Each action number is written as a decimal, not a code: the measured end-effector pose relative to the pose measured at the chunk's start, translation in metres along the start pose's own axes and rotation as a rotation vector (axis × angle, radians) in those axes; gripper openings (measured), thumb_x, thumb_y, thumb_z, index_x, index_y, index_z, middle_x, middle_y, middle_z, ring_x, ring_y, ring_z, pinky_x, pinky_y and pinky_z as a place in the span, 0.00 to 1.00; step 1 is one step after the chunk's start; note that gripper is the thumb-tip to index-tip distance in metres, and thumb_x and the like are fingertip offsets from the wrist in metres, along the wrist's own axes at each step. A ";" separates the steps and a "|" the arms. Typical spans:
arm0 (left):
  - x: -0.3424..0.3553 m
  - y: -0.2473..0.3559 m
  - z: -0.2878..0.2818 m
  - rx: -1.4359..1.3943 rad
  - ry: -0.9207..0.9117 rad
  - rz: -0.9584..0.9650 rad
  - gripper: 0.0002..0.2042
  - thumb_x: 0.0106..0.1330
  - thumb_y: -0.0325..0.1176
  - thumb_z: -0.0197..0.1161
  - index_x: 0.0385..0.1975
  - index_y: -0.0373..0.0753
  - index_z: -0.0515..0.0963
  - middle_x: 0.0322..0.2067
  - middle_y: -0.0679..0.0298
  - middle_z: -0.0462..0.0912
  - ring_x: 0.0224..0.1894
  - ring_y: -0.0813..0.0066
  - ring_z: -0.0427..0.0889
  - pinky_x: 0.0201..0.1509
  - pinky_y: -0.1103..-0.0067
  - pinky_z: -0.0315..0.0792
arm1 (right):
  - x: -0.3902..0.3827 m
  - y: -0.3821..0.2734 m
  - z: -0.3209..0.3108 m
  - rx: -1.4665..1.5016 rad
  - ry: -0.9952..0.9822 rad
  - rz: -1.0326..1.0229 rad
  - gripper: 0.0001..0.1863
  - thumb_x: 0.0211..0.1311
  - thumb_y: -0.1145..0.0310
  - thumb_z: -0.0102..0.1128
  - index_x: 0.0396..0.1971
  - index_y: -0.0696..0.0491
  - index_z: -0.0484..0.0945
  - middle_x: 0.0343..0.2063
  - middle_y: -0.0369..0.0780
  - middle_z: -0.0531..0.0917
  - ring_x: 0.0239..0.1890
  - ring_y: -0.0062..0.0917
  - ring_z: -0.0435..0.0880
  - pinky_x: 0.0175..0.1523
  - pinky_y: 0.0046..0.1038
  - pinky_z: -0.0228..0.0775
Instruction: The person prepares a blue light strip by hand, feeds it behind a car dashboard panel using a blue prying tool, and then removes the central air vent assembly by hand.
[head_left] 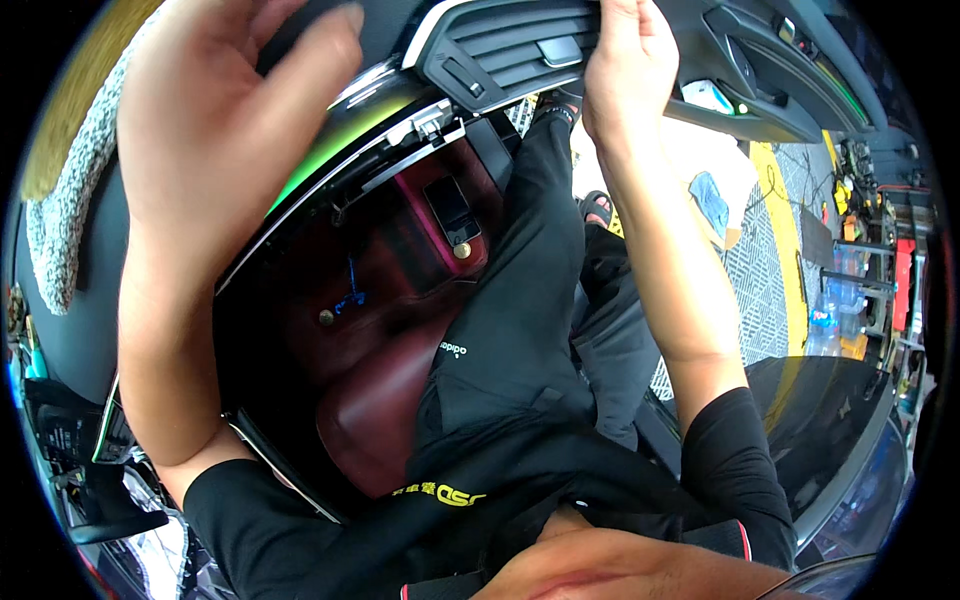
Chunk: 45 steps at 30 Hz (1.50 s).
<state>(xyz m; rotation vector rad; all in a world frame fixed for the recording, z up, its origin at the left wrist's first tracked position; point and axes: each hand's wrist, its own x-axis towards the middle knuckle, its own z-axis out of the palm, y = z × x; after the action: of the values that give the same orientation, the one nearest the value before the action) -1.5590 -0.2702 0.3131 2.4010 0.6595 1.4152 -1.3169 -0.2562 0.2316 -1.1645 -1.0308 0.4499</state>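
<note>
A black air vent (510,50) with a silver-edged frame spans the top of the view, at the end of a glossy dashboard trim. My right hand (630,80) is closed around the vent's right end; its fingertips run off the upper edge. Left of the vent, above the dashboard, my left hand (235,120) is raised and blurred. Its thumb stands apart from the fingers, which are partly cut off, and nothing shows in it. Below the trim, a metal bracket (428,122) is exposed.
A dark phone (452,210) lies on the maroon floor mat (385,240) beside my leg. A maroon seat (385,400) is beneath me. On the right is the open car door (770,90). A fluffy grey-white strip (70,220) lies along the far left.
</note>
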 end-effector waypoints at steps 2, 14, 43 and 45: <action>0.002 -0.002 -0.002 -0.238 0.048 -0.085 0.25 0.66 0.12 0.55 0.65 0.27 0.72 0.61 0.53 0.79 0.64 0.68 0.78 0.71 0.73 0.70 | -0.001 0.000 0.000 0.021 0.012 0.013 0.22 0.82 0.53 0.51 0.38 0.57 0.82 0.31 0.34 0.84 0.35 0.17 0.78 0.45 0.23 0.70; -0.005 0.008 -0.005 -0.254 0.126 -0.188 0.20 0.71 0.18 0.60 0.62 0.29 0.74 0.57 0.57 0.81 0.59 0.69 0.80 0.67 0.73 0.73 | 0.004 0.007 -0.008 0.305 -0.006 0.052 0.19 0.80 0.57 0.57 0.44 0.61 0.82 0.34 0.43 0.89 0.34 0.25 0.90 0.41 0.26 0.85; -0.027 0.022 0.010 -0.177 0.080 -0.161 0.22 0.68 0.23 0.64 0.62 0.31 0.76 0.58 0.57 0.82 0.61 0.64 0.80 0.68 0.70 0.72 | 0.005 -0.002 -0.004 0.186 -0.038 -0.002 0.20 0.82 0.56 0.53 0.37 0.58 0.80 0.27 0.37 0.83 0.26 0.19 0.80 0.31 0.22 0.75; -0.025 0.022 0.010 -0.174 0.071 -0.157 0.22 0.68 0.24 0.65 0.62 0.32 0.76 0.58 0.57 0.82 0.61 0.63 0.80 0.69 0.70 0.72 | 0.008 -0.001 -0.008 0.182 -0.046 0.008 0.21 0.83 0.57 0.50 0.42 0.62 0.80 0.35 0.45 0.87 0.33 0.29 0.89 0.40 0.30 0.88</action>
<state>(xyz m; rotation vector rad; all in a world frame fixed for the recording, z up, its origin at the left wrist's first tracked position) -1.5550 -0.3024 0.2991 2.1270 0.6948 1.4354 -1.3066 -0.2551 0.2357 -1.0001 -1.0032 0.5677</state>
